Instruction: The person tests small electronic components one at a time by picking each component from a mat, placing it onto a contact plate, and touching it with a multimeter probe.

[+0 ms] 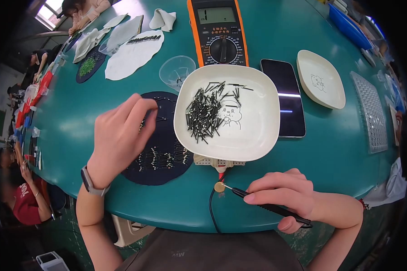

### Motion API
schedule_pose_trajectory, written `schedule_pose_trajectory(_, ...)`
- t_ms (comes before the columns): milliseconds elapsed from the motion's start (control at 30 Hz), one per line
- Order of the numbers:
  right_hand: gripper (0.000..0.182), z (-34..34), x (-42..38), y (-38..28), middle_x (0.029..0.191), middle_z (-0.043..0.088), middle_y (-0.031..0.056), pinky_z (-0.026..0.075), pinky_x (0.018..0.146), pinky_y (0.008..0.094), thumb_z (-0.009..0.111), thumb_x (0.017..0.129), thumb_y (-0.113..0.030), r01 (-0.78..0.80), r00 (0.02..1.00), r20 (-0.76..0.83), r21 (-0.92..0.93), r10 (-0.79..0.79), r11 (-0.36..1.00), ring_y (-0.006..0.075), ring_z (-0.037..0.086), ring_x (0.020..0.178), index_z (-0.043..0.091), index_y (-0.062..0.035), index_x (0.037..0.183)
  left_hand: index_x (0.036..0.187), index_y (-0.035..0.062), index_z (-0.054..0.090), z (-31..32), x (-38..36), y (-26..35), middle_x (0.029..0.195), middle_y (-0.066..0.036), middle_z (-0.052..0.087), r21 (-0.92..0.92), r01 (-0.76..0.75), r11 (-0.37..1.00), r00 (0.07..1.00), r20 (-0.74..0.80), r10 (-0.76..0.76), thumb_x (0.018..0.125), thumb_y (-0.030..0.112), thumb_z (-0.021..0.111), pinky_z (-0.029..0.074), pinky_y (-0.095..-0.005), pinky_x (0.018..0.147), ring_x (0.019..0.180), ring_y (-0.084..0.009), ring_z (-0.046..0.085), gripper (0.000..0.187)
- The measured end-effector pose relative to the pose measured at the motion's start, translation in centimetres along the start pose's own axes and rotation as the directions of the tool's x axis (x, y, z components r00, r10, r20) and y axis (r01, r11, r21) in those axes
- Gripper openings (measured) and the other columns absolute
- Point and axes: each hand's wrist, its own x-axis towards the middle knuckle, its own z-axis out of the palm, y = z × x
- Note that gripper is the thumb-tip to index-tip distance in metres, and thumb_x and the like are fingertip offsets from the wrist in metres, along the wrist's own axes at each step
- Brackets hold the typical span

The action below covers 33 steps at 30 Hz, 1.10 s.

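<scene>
My right hand (285,196) grips a black test probe (273,208); its metal tip points left and meets or nearly meets a small round brass-coloured disc (219,187) near the table's front edge. My left hand (126,128) hovers above a dark round mat (163,174), thumb and fingertips drawn together; anything between them is too small to make out. Rows of small black parts with metal ends (154,157) lie on that mat. Right of the left hand stands a white square bowl (253,140) with a heap of thin black parts (203,113) on its left side.
A multimeter (222,34) showing 1 lies behind the bowl. Nearby are a clear cup (177,72), a phone (285,97), a second white bowl (321,79) and a clear well tray (369,112). A black cable (212,212) runs over the front edge. Other people sit at the left.
</scene>
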Motion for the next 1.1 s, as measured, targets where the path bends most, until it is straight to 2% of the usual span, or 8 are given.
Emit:
schedule_pose_trajectory(33,0.057,-0.1,-0.2,0.1,0.106,0.067,0.0126,0.043,0.048,0.0257,0.056,0.097,-0.05,-0.012,1.0,0.019,0.009,0.011,1.0,0.0179,0.066,0.069,0.07,-0.0005,0.122,0.092,0.0022,0.063,-0.8,0.0,1.4,0.073,-0.005,0.057,-0.232,0.062,0.971,0.998,-0.007,-0.065,0.079,-0.004,0.072,0.044,-0.031,0.049,0.055,-0.0171,0.058,0.017)
schedule_pose_trajectory(67,0.057,-0.1,-0.3,0.1,0.106,0.067,0.0122,0.042,0.048,0.0255,0.057,0.097,-0.05,-0.01,1.0,0.01,0.009,0.01,1.0,0.0178,0.066,0.07,0.069,-0.0009,0.122,0.092,0.0019,0.065,-1.2,-0.4,2.7,0.071,-0.004,0.057,-0.445,0.071,0.893,0.997,0.013,-0.072,0.077,-0.006,0.072,0.043,-0.0297,0.047,0.053,-0.0168,0.058,0.019)
schedule_pose_trajectory(100,0.057,0.0,-0.3,0.2,0.107,0.067,0.0118,0.041,0.048,0.0253,0.058,0.096,-0.05,-0.007,1.0,0.005,0.011,0.007,1.0,0.0177,0.066,0.071,0.069,-0.0013,0.123,0.093,0.0021,0.066,-1.4,-0.6,3.8,0.068,-0.004,0.057,-0.59,0.031,0.807,0.999,0.026,-0.019,0.075,-0.006,0.073,0.042,-0.0306,0.045,0.05,-0.0164,0.056,0.021)
schedule_pose_trajectory(167,0.056,0.0,-0.3,0.2,0.108,0.067,0.011,0.041,0.048,0.0251,0.059,0.095,-0.05,-0.01,1.0,0.023,0.001,0.01,1.0,0.0176,0.067,0.072,0.069,-0.0021,0.123,0.093,0.0051,0.067,-1.1,-0.9,5.4,0.067,-0.002,0.058,-0.691,-0.075,0.719,0.984,0.064,0.164,0.075,-0.001,0.076,0.04,-0.0309,0.042,0.048,-0.017,0.055,0.021)
schedule_pose_trajectory(267,0.054,-0.5,-0.1,-0.1,0.109,0.067,0.0099,0.041,0.048,0.0252,0.061,0.094,-0.048,-0.025,0.998,0.061,-0.037,0.028,0.999,0.0175,0.067,0.074,0.069,-0.0033,0.124,0.093,0.0064,0.068,0.9,-1.7,7.1,0.065,-0.001,0.057,-0.775,-0.062,0.629,0.988,0.04,0.147,0.077,0.002,0.078,0.041,-0.0303,0.041,0.048,-0.0159,0.055,0.02)
schedule_pose_trajectory(633,0.053,-0.4,-0.2,0.0,0.11,0.066,0.0101,0.046,0.05,0.0262,0.063,0.093,-0.045,-0.017,0.997,0.073,-0.025,0.019,1.0,0.0188,0.068,0.076,0.068,-0.0041,0.126,0.095,0.0068,0.069,1.6,-1.7,7.7,0.067,-0.001,0.061,-0.811,-0.016,0.584,0.992,0.062,0.113,0.08,0.001,0.075,0.043,-0.029,0.042,0.05,-0.0132,0.059,0.017)
schedule_pose_trajectory(967,0.055,-0.4,-0.1,-0.1,0.108,0.067,0.0107,0.045,0.048,0.0254,0.06,0.095,-0.048,-0.009,0.999,0.049,-0.005,0.009,1.0,0.0172,0.067,0.071,0.069,-0.002,0.123,0.094,0.0063,0.069,1.6,-1.6,7.7,0.069,-0.002,0.064,-0.815,-0.008,0.58,0.992,0.065,0.105,0.081,0.002,0.076,0.045,-0.0289,0.043,0.051,-0.0135,0.061,0.016)
schedule_pose_trajectory(1100,0.057,-0.2,-0.2,-0.1,0.106,0.068,0.0118,0.043,0.048,0.0248,0.057,0.097,-0.05,-0.004,1.0,0.016,0.001,0.004,1.0,0.0173,0.066,0.068,0.07,-0.0014,0.122,0.093,0.0061,0.069,1.2,-1.5,7.3,0.068,-0.002,0.062,-0.761,-0.087,0.642,0.995,-0.03,0.1,0.082,0.004,0.078,0.044,-0.0274,0.043,0.049,-0.0144,0.059,0.014)
